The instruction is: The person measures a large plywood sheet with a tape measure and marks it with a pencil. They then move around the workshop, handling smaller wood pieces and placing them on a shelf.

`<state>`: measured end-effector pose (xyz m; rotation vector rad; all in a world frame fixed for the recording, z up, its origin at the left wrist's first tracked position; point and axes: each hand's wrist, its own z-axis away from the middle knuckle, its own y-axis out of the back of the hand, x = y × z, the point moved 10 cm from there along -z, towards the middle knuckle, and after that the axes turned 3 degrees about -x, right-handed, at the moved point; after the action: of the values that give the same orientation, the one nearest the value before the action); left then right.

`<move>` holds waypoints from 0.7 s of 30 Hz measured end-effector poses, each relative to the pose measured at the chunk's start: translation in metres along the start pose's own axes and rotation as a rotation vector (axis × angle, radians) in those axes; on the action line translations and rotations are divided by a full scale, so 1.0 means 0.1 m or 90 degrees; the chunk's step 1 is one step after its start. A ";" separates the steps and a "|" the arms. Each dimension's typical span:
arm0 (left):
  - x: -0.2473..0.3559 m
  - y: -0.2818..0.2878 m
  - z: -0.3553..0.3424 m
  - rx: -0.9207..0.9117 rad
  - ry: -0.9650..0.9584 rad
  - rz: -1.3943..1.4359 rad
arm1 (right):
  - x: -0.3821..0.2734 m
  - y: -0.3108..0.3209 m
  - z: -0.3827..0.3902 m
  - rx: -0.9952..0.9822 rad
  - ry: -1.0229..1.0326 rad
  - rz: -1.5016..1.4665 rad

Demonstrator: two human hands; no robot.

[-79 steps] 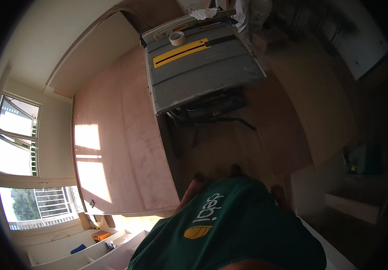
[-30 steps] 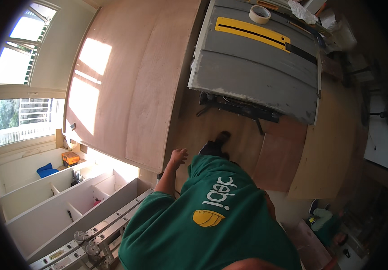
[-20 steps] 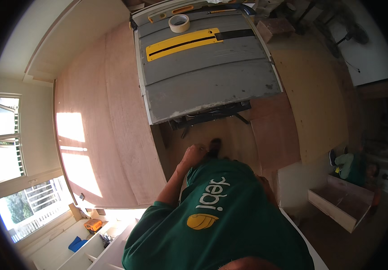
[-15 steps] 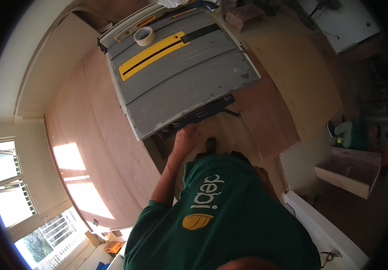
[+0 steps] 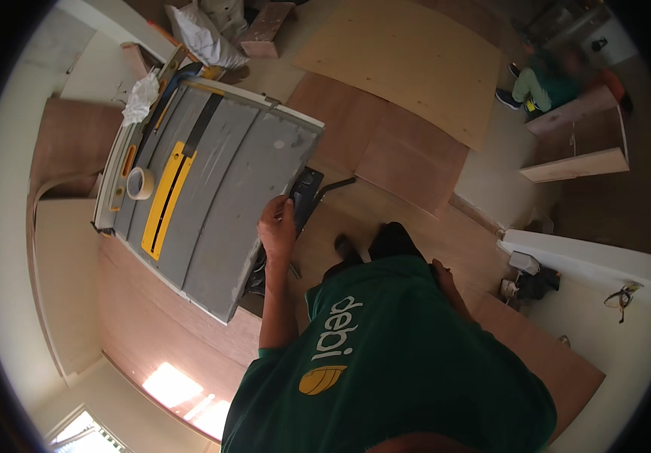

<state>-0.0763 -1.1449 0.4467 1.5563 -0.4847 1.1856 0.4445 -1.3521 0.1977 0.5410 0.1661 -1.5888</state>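
Note:
A table saw (image 5: 223, 204) with a grey ribbed top and a yellow slotted insert plate (image 5: 167, 204) stands on my left. My left hand (image 5: 276, 230) is at its front edge, fingers curled in. Whatever those fingers close on, if anything, is hidden. Beside the hand, under the edge, sits a black front rail (image 5: 306, 192). A roll of tape (image 5: 140, 183) rests on the saw top beyond the insert plate. My right hand (image 5: 444, 275) hangs low by my right side, partly covered by the green shirt, its fingers mostly hidden.
Plywood sheets (image 5: 408, 72) lie on the floor ahead. A person (image 5: 548, 83) sits at the far right by an open wooden box (image 5: 578, 143). White sacks (image 5: 201, 38) stand beyond the saw. A white wall end (image 5: 582, 253) with loose wires (image 5: 624, 300) is to my right.
My view has turned to the right, so the saw now appears further left and rotated. My left hand stays near the saw's front edge; my right hand remains at my side.

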 end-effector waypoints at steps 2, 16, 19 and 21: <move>0.19 -0.07 -0.18 0.005 -0.039 -0.013 | 0.33 0.14 -0.13 0.032 0.000 -0.060; 0.93 -1.45 -1.92 0.096 -0.197 -0.362 | 0.38 0.65 -0.79 0.184 -0.012 -0.089; 0.76 -1.59 -1.99 0.098 -0.074 -0.437 | -0.55 0.97 -1.14 0.207 -0.029 -0.163; 0.71 -1.54 -2.00 0.129 -0.038 -0.342 | -1.24 1.14 -1.28 0.195 -0.045 -0.198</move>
<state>-0.0101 -0.8928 0.4193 1.7538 0.0278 0.7898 0.5863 -1.1987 0.1638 0.7202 -0.0509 -1.9496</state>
